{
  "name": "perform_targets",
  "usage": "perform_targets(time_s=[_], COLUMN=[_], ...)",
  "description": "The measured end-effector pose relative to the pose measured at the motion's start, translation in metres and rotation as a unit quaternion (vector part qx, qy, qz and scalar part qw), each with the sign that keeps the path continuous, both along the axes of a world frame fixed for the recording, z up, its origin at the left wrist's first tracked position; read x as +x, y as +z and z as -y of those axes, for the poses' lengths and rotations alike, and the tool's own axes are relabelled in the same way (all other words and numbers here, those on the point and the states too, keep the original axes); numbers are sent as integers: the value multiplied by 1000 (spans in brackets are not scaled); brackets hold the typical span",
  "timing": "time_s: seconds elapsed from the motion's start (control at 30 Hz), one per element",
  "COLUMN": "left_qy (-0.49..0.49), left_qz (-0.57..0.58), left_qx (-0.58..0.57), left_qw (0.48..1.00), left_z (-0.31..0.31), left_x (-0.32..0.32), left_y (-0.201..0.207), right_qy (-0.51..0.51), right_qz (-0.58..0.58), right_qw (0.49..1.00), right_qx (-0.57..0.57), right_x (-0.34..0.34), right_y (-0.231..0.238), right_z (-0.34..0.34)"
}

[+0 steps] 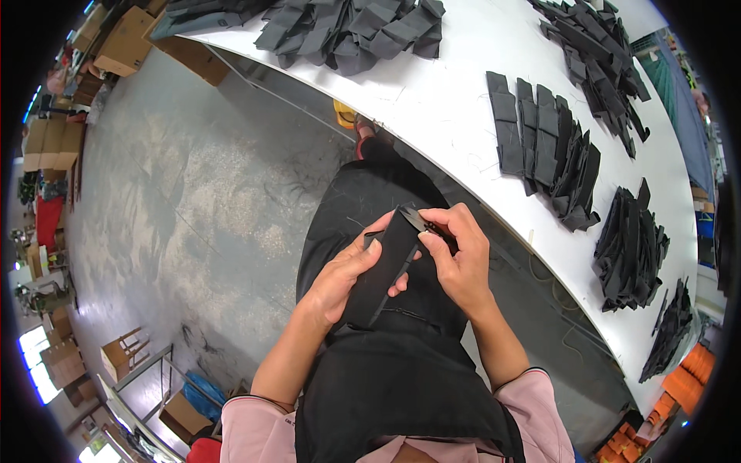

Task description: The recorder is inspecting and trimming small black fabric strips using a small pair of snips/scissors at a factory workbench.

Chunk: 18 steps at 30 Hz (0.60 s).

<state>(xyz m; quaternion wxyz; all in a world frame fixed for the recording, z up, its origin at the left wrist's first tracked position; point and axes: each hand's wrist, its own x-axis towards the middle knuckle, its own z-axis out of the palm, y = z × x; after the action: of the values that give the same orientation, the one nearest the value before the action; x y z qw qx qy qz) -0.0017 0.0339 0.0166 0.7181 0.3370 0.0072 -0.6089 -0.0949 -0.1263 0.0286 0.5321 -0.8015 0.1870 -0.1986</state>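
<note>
Both bare hands are over the lap, in front of a black apron (363, 393). The left hand (342, 276) is part-curled around a black cloth strip (380, 270), its thumb pressed flat on the upper face and fingertips showing past the right-hand edge. The strip lies aslant, its upper end tipped toward the right hand (461, 255). That hand is nearly closed, thumb and forefinger pinching small scissors (414, 219) whose metal blades touch or lie just over the strip's upper end (whether they bite into cloth or thread cannot be told; the grip is largely hidden by the fingers).

A white table (451, 127) runs along the far and right sides, well clear of the strip. On it lie several dark heaps: a broad pile (351, 35) at the far edge, a fanned row (546, 143) near the table's inner edge, a long heap (594, 62) behind that row, and a bunched stack (629, 251) farther right. Loose threads cling to the apron. Orange bundles (688, 382) sit beyond the table's near right end. Cardboard boxes (125, 42) stand at far left on the grey floor (170, 216).
</note>
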Motion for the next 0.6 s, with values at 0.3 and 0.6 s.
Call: perform_targets(time_s=[0.3,0.6], left_qy=[-26,-44], left_qz=[8,15], left_qx=[22,25], left_qw=[999,999], left_z=[-3,0], left_x=[1,1], left_y=[2,3], right_qy=[-17,6], right_qz=[-38,-27], right_qw=[961,990], right_qx=[275,141], right_x=[-11,-6], right_y=[-9,-2], right_z=[3,7])
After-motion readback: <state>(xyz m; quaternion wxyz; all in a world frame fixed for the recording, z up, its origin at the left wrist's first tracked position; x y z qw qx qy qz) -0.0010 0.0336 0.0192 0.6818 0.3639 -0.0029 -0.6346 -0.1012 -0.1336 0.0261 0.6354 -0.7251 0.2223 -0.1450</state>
